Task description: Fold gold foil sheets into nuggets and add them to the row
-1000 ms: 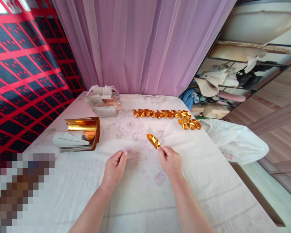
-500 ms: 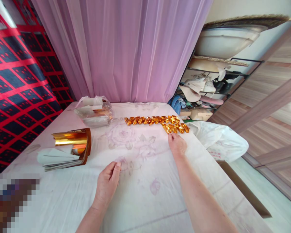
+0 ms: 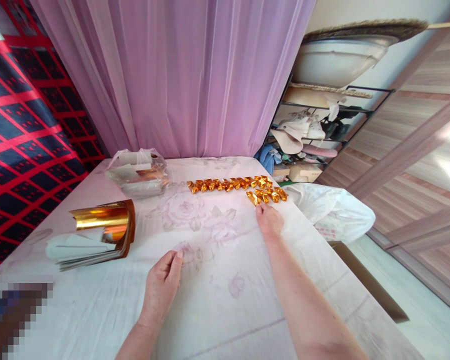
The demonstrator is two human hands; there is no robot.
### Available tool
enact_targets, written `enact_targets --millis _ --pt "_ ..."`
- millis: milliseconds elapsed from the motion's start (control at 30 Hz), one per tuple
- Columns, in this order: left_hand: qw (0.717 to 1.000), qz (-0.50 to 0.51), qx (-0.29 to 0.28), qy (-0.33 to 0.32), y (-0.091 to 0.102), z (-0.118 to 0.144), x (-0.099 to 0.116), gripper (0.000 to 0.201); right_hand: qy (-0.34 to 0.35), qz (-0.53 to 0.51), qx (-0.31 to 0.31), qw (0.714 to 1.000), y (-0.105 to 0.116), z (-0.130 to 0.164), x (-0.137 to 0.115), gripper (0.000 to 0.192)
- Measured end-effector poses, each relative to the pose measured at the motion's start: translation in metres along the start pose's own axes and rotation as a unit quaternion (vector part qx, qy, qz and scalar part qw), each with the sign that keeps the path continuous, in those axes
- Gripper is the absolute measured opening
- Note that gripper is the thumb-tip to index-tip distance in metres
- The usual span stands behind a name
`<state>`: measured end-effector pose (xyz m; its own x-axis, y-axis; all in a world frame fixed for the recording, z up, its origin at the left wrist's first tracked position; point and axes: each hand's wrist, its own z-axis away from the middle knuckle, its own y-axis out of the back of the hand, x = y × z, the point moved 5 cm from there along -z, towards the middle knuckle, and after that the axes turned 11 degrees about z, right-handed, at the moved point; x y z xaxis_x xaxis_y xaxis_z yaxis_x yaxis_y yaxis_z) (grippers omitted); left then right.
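Several folded gold foil paper pieces point(image 3: 219, 184), shaped like small ingots, lie in a row across the far part of the table point(image 3: 217, 280). A shorter row sits in front of its right end. My right hand point(image 3: 269, 219) is at the left end of that shorter row, with fingers pinched at the near tip of a gold foil paper ingot point(image 3: 252, 198); the fingertips are partly hidden. Over the middle left of the table my left hand point(image 3: 163, 277) is closed, thumb against the curled fingers, with nothing visible in it.
A curled stack of gold and white paper sheets point(image 3: 103, 217) lies at the left. Behind it stands a clear plastic bag point(image 3: 138, 172) with more sheets. White plastic bag point(image 3: 332, 210) and a shelf rack point(image 3: 382, 102) are beyond the right edge; a purple curtain point(image 3: 180, 80) hangs behind.
The whole view has shifted slightly, so things appear a little further left. My right hand stays at the same foil ingot, and my left hand keeps its closed pose.
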<state>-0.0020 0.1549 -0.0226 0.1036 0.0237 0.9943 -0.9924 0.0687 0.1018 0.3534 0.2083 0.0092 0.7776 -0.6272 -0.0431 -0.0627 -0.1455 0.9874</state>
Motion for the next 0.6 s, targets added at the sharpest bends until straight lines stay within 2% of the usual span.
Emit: enact_targets --millis 600 --pt "1.0 -0.006 0.005 -0.006 0.0002 0.0002 0.0022 0.045 -0.003 -0.001 -0.003 1.0 0.0016 0.0018 -0.0011 0.041"
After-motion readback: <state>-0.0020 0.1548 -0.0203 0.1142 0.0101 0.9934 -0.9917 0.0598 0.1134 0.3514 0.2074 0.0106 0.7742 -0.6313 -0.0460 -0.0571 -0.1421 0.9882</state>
